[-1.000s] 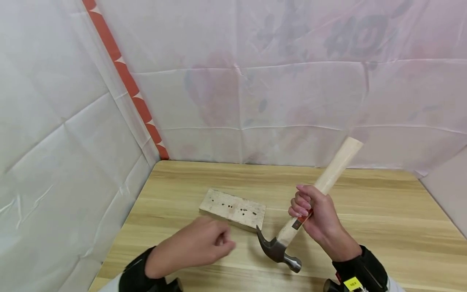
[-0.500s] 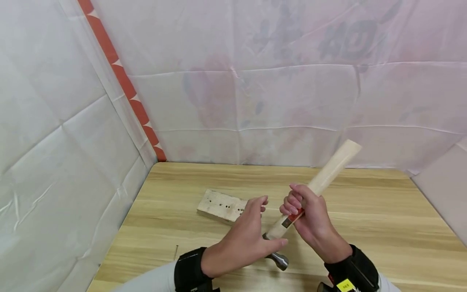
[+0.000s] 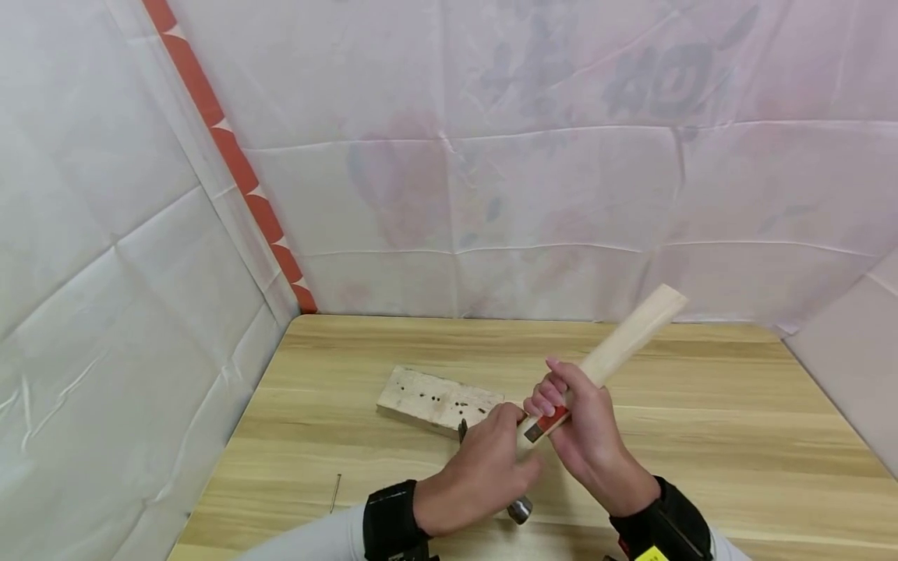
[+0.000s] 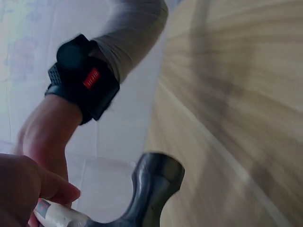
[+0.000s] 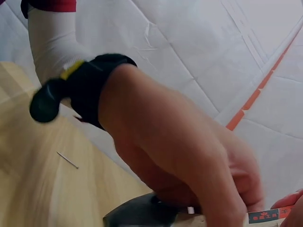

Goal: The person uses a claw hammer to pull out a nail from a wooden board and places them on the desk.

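Note:
A claw hammer (image 3: 637, 333) with a pale wooden handle slants over the table, its butt up to the right. My right hand (image 3: 592, 436) grips the handle beside the red label. Nearer the metal head, my left hand (image 3: 477, 471) curls its fingers and thumb round the handle, hiding most of the head. The striking face (image 4: 160, 172) shows below the hand in the left wrist view. Behind the left hand lies a wooden block (image 3: 431, 397) with several dark holes on top. One thin nail (image 3: 335, 493) lies by the left forearm.
The wood-grain table (image 3: 737, 436) carries these things. White sheeting hangs behind it (image 3: 393, 195) and along the left side (image 3: 126, 335), with a red strip (image 3: 231, 156) down the corner. Each wrist wears a black band (image 3: 393, 518).
My left hand has moved right, from in front of the block onto the hammer, and its fingers have closed round the handle. The right hand and hammer have shifted slightly left. The nail has come into view.

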### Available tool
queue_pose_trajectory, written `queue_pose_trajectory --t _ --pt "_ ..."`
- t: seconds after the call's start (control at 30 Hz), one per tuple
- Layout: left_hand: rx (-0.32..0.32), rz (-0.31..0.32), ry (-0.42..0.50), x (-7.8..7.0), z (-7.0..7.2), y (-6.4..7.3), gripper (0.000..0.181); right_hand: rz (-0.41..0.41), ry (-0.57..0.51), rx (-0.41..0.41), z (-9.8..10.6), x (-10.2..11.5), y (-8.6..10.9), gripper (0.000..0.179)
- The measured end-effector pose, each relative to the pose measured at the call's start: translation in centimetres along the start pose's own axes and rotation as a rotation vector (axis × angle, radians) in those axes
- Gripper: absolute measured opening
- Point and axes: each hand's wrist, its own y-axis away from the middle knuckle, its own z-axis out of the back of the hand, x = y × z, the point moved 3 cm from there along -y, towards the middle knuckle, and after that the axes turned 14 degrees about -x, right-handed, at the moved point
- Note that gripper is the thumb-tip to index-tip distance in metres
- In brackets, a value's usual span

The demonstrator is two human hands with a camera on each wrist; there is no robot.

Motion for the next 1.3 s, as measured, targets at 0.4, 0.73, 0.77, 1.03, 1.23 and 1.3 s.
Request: queue_pose_trajectory --t 0.4,0.73,0.77,1.03,1.23,1.3 --pt "-0.161 -0.367 -0.418 1.4 0.0 0.0 0.026 -0.083 0.025 0.017 -0.3 -1.6 1.0 0.036" --pt "-0.113 -0.348 -0.444 2.5 1.6 1.1 0.022 0.007 0.105 0.026 -0.4 -2.9 1.4 0.023" --pt "-0.096 -0.315 -0.432 2.7 2.0 1.2 0.022 0.030 0.112 0.035 -0.3 -2.9 1.4 0.022" --pt "-0.008 0.043 -0.333 5.5 7.3 2.7 0.028 0.243 0.196 0.258 1.9 -1.2 1.3 0.031" --pt "-0.092 0.168 -0.341 7.7 11.6 2.9 0.027 0.324 0.326 0.241 3.5 0.3 0.7 0.035" --pt "-0.113 0.225 -0.332 8.4 12.7 2.9 0.027 0.362 0.386 0.236 3.7 0.8 0.7 0.035"
